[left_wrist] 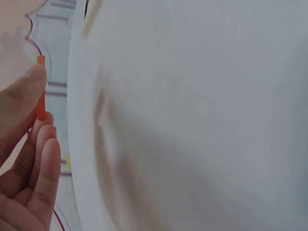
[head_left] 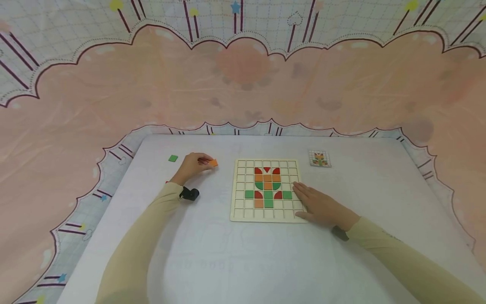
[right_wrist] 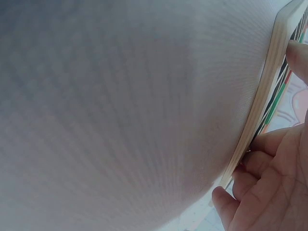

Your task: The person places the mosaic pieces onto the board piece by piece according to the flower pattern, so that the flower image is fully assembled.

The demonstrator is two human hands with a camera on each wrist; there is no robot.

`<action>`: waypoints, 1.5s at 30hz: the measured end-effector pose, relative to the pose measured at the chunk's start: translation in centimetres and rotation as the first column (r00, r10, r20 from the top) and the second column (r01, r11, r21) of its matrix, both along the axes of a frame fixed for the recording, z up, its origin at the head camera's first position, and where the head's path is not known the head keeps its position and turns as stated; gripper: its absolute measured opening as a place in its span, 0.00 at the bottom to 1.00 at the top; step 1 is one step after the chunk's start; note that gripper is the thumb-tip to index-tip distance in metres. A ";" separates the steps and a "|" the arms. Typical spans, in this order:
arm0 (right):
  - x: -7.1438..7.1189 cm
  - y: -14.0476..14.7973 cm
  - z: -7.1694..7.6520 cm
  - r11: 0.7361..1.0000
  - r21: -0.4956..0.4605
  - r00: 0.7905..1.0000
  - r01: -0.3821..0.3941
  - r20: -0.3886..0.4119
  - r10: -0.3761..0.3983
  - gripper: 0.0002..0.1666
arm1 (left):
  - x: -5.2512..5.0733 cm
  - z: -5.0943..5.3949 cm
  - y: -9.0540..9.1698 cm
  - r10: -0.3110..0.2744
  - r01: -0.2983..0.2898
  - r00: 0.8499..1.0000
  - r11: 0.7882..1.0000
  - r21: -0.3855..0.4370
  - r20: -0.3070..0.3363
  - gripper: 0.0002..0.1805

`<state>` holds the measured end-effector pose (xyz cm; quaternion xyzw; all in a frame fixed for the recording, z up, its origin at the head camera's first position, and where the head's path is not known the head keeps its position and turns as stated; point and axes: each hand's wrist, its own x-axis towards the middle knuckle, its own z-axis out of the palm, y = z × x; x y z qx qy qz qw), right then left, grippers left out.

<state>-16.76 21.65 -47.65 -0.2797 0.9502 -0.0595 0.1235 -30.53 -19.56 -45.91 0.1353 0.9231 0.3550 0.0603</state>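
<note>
My left hand [head_left: 193, 166] pinches an orange square tile [head_left: 214, 162] above the table, left of the board. In the left wrist view the tile [left_wrist: 41, 105] appears edge-on between thumb and fingers. A pale wooden grid board [head_left: 243, 214] lies flat, bearing a flower-like pattern of red, orange and green pieces. My right hand [head_left: 322, 207] rests on the board's right edge, fingers extended. The right wrist view shows the board's side [right_wrist: 257, 103] against the fingers. Left of the board lies a green tile [head_left: 173, 158]; a red piece [head_left: 167, 182] is mostly hidden behind the left wrist.
A small pattern card [head_left: 320, 158] with a similar flower picture lies to the right behind the board. The white table [head_left: 228, 261] is bordered by a peach patterned cloth [head_left: 182, 97]. A black wrist device [head_left: 190, 194] sits at the left cuff.
</note>
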 end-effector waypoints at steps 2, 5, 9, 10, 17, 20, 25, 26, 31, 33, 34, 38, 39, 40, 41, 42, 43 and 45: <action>0.0 0.0 0.0 1.000 -0.004 1.000 0.000 0.000 0.000 0.48 | 0.4 0.1 0.9 -0.016 0.016 1.000 1.000 0.001 0.009 0.17; 0.0 0.0 0.0 1.000 -0.001 1.000 -0.001 0.000 0.001 0.48 | 1.0 0.2 2.2 -0.046 0.046 0.998 0.999 0.003 0.034 0.17; 0.0 -0.1 0.1 1.000 0.005 1.000 0.001 0.001 -0.001 0.48 | 1.9 0.4 4.0 -0.100 0.100 0.993 0.995 0.003 0.054 0.17; 0.0 -0.1 0.1 1.000 0.006 1.000 0.002 0.002 -0.002 0.48 | 2.1 0.5 4.4 -0.113 0.113 0.992 0.994 0.005 0.060 0.16; 0.0 -0.1 0.2 1.000 0.006 1.000 0.006 0.016 -0.006 0.48 | 4.1 0.8 7.6 -0.226 0.225 0.972 0.974 0.020 0.059 0.16; 0.0 -0.2 0.2 1.000 0.011 1.000 0.006 0.018 -0.007 0.48 | 4.9 0.7 8.9 -0.279 0.277 0.959 0.960 0.037 0.050 0.15; 0.1 -0.2 0.1 1.000 0.010 1.000 0.010 0.019 -0.010 0.49 | 6.1 0.0 10.7 -0.349 0.346 0.935 0.937 0.053 0.059 0.14; 0.1 -0.2 0.1 1.000 0.010 1.000 0.009 0.017 -0.010 0.48 | 6.3 -0.2 11.0 -0.360 0.357 0.931 0.933 0.050 0.060 0.14; 0.1 -0.2 0.1 1.000 0.011 1.000 0.007 0.010 -0.007 0.48 | 7.3 -0.5 12.7 -0.397 0.394 0.915 0.917 0.054 0.074 0.14; 0.1 -0.1 0.1 1.000 0.007 1.000 0.007 0.011 -0.007 0.48 | 7.8 -0.7 13.4 -0.403 0.399 0.911 0.915 0.059 0.088 0.13; 0.1 -0.1 0.1 1.000 0.007 1.000 0.007 0.010 -0.007 0.48 | 7.9 -0.8 13.7 -0.404 0.399 0.910 0.915 0.063 0.097 0.13; 0.2 -0.1 0.3 1.000 0.006 1.000 0.003 0.014 -0.003 0.48 | 8.4 -1.3 14.9 -0.437 0.435 0.895 0.899 0.049 0.083 0.12; 0.2 -0.1 0.3 1.000 0.004 1.000 0.002 0.015 -0.002 0.48 | 8.5 -1.3 15.1 -0.447 0.445 0.892 0.895 0.040 0.073 0.12; 0.2 -0.1 0.3 1.000 0.006 1.000 0.001 0.015 -0.001 0.48 | 8.6 -1.4 15.4 -0.454 0.453 0.889 0.891 0.034 0.068 0.12; 0.2 -0.1 0.3 1.000 0.006 1.000 -0.002 0.014 0.002 0.48 | 8.7 -1.3 15.6 -0.457 0.457 0.887 0.889 0.025 0.066 0.13; 0.2 -0.1 0.3 1.000 0.006 1.000 -0.003 0.013 0.003 0.48 | 8.8 -1.3 15.8 -0.462 0.462 0.885 0.887 0.012 0.060 0.13; 0.2 -0.1 0.3 1.000 0.006 1.000 -0.005 0.012 0.005 0.48 | 8.9 -1.3 16.0 -0.461 0.462 0.885 0.887 0.003 0.060 0.14; 0.1 -0.1 0.3 1.000 0.004 1.000 -0.012 0.008 0.012 0.48 | 9.1 -1.2 16.4 -0.461 0.462 0.885 0.887 -0.005 0.058 0.15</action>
